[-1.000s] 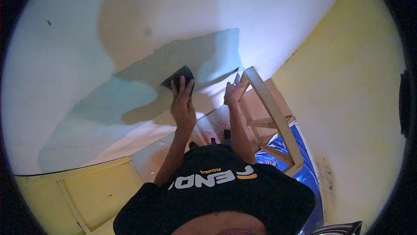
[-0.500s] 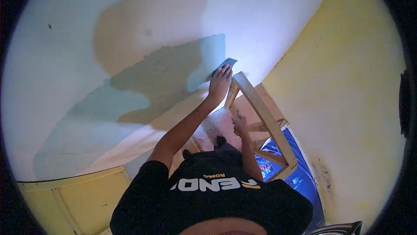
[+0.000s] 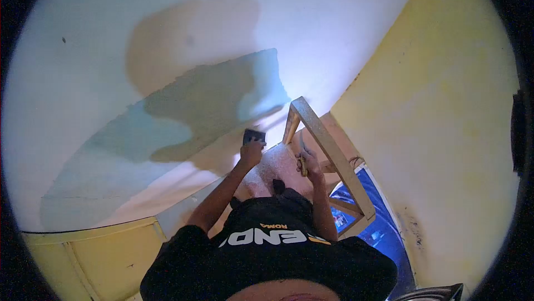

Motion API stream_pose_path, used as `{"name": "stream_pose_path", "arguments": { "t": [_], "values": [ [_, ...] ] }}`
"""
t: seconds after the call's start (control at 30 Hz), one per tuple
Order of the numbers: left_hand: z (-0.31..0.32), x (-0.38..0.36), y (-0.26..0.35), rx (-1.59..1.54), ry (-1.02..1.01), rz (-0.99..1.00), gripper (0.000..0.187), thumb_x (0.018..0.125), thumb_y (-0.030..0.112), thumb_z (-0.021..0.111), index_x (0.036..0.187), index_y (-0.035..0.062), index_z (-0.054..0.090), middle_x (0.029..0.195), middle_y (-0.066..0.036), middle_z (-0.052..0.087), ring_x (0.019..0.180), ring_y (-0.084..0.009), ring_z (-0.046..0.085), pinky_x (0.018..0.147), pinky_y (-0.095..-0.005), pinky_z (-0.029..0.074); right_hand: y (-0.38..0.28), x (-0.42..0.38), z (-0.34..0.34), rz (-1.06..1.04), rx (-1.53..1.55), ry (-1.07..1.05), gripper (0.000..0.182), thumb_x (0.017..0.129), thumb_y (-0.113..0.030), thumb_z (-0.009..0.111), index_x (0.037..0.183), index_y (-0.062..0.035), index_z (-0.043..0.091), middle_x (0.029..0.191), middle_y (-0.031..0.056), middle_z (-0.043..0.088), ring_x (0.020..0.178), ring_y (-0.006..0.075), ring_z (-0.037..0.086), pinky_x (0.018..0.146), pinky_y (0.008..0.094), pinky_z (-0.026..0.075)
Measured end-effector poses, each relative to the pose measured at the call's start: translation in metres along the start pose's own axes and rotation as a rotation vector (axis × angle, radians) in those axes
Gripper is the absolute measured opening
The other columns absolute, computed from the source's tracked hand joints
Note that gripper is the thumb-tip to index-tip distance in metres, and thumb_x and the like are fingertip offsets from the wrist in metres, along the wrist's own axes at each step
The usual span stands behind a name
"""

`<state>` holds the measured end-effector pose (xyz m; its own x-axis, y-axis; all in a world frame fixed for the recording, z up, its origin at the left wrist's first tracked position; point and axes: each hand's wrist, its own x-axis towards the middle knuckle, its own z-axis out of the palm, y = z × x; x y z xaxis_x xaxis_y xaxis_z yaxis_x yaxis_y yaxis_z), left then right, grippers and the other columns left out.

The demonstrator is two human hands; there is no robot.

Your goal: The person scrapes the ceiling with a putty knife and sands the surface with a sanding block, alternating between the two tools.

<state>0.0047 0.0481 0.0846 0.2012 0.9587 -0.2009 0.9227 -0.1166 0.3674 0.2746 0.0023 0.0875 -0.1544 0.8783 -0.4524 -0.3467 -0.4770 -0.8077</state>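
My left hand point(image 3: 252, 155) grips a dark, flat, square scraper plate point(image 3: 255, 135) and holds it low, near the bottom of the wall point(image 3: 194, 28). On that pale wall is a blue-green patch point(image 3: 217, 90) with a ragged upper edge, partly covered by shadow. To the right, my right hand point(image 3: 311, 165) is closed round the yellowish handle of a putty knife point(image 3: 302, 167); its thin blade points up towards the wall. The knife is apart from the plate. My fingers partly hide both tools.
A wooden frame point(image 3: 334, 151), apparently a ladder or stool, stands right of my hands. Below them is a speckled board or floor surface point(image 3: 272, 165). A blue printed sheet point(image 3: 381, 206) lies behind the frame. A yellow wall point(image 3: 445, 117) rises at right, yellow panels point(image 3: 111, 256) at lower left.
My left hand has come off the wall by the patch's right end and moved down and left with the plate. My right hand has turned, showing the knife more clearly.
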Motion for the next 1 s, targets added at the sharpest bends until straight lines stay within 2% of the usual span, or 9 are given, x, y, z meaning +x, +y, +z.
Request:
{"name": "stream_pose_path", "arguments": {
  "t": [0.13, 0.2, 0.3, 0.43, 0.5, 0.6, 0.67, 0.77, 1.0],
  "values": [
    [-0.031, -0.056, -0.006, -0.325, -0.018, 0.076, 0.030, 0.099, 0.024, 0.060, 0.126, 0.0177, 0.070, 0.119, -0.019, 0.070, 0.106, -0.0370, 0.069, 0.090, -0.0457, 0.055, -0.060, -0.026, 0.077, -0.053, 0.208, 0.035, 0.049, 0.105, -0.027, 0.051, 0.150, -0.0081, 0.044, 0.081, 0.0019, 0.056, 0.046, 0.0105, 0.050, 0.036, 0.0258, 0.047],
    [-0.065, -0.086, 0.001, -0.498, 0.033, 0.121, 0.033, 0.100, 0.024, 0.059, 0.131, 0.0171, 0.067, 0.117, -0.020, 0.071, 0.106, -0.0366, 0.069, 0.091, -0.0454, 0.055, -0.080, -0.016, 0.102, -0.239, 0.116, 0.007, 0.052, 0.106, -0.025, 0.051, 0.153, -0.0079, 0.039, 0.084, 0.0028, 0.056, 0.047, 0.0090, 0.050, 0.036, 0.0254, 0.046],
    [-0.126, -0.124, 0.023, -0.480, 0.043, -0.130, 0.035, 0.100, 0.017, 0.059, 0.135, 0.0150, 0.064, 0.130, -0.018, 0.066, 0.115, -0.0356, 0.067, 0.097, -0.0437, 0.053, -0.135, -0.021, 0.153, -0.417, 0.003, 0.046, 0.056, 0.107, -0.022, 0.050, 0.158, -0.0082, 0.032, 0.089, 0.0036, 0.055, 0.047, 0.0072, 0.049, 0.035, 0.0247, 0.044],
    [-0.151, -0.157, 0.022, -0.540, 0.462, 0.036, 0.036, 0.100, 0.006, 0.057, 0.135, 0.0115, 0.064, 0.140, -0.016, 0.061, 0.129, -0.0336, 0.059, 0.106, -0.0413, 0.049, -0.174, -0.029, 0.204, -0.564, -0.067, 0.093, 0.061, 0.106, -0.019, 0.049, 0.161, -0.0079, 0.025, 0.093, 0.0034, 0.055, 0.044, 0.0069, 0.046, 0.034, 0.0237, 0.041],
    [-0.171, -0.173, 0.027, -0.474, 0.639, 0.074, 0.038, 0.099, 0.002, 0.055, 0.135, 0.0108, 0.064, 0.144, -0.016, 0.058, 0.135, -0.0336, 0.054, 0.109, -0.0414, 0.047, -0.180, -0.041, 0.223, -0.593, -0.155, 0.141, 0.059, 0.105, -0.015, 0.048, 0.160, -0.0041, 0.026, 0.086, 0.0012, 0.054, 0.040, 0.0051, 0.042, 0.033, 0.0232, 0.038],
    [-0.188, -0.185, 0.019, -0.403, 0.861, 0.036, 0.037, 0.100, 0.002, 0.053, 0.135, 0.0069, 0.064, 0.145, -0.018, 0.057, 0.138, -0.0359, 0.050, 0.110, -0.0439, 0.045, -0.171, -0.044, 0.246, -0.585, -0.119, 0.165, 0.058, 0.105, -0.013, 0.046, 0.159, -0.0024, 0.028, 0.074, -0.0010, 0.050, 0.038, 0.0028, 0.038, 0.031, 0.0231, 0.034],
    [-0.196, -0.189, 0.009, -0.388, 1.008, 0.041, 0.034, 0.102, 0.005, 0.052, 0.134, 0.0013, 0.064, 0.146, -0.021, 0.056, 0.140, -0.0389, 0.048, 0.112, -0.0453, 0.043, -0.173, -0.041, 0.259, -0.571, -0.065, 0.170, 0.058, 0.105, -0.012, 0.046, 0.158, -0.0014, 0.028, 0.072, -0.0013, 0.049, 0.037, 0.0030, 0.037, 0.031, 0.0232, 0.034],
    [-0.208, -0.191, -0.002, -0.308, 1.148, -0.030, 0.034, 0.103, 0.007, 0.051, 0.133, -0.0006, 0.063, 0.146, -0.023, 0.055, 0.140, -0.0416, 0.047, 0.113, -0.0459, 0.041, -0.177, -0.030, 0.267, -0.616, -0.027, 0.224, 0.057, 0.105, -0.012, 0.045, 0.158, 0.0008, 0.028, 0.071, -0.0012, 0.047, 0.037, 0.0037, 0.037, 0.030, 0.0234, 0.033],
    [-0.216, -0.188, -0.024, -0.200, 1.052, -0.145, 0.040, 0.098, 0.004, 0.054, 0.137, 0.0072, 0.063, 0.154, -0.019, 0.047, 0.145, -0.0478, 0.036, 0.116, -0.0488, 0.036, -0.185, -0.031, 0.270, -0.566, -0.031, 0.268, 0.055, 0.106, -0.013, 0.046, 0.157, -0.0017, 0.031, 0.076, 0.0020, 0.048, 0.037, 0.0052, 0.038, 0.029, 0.0236, 0.034]
  ]
}}
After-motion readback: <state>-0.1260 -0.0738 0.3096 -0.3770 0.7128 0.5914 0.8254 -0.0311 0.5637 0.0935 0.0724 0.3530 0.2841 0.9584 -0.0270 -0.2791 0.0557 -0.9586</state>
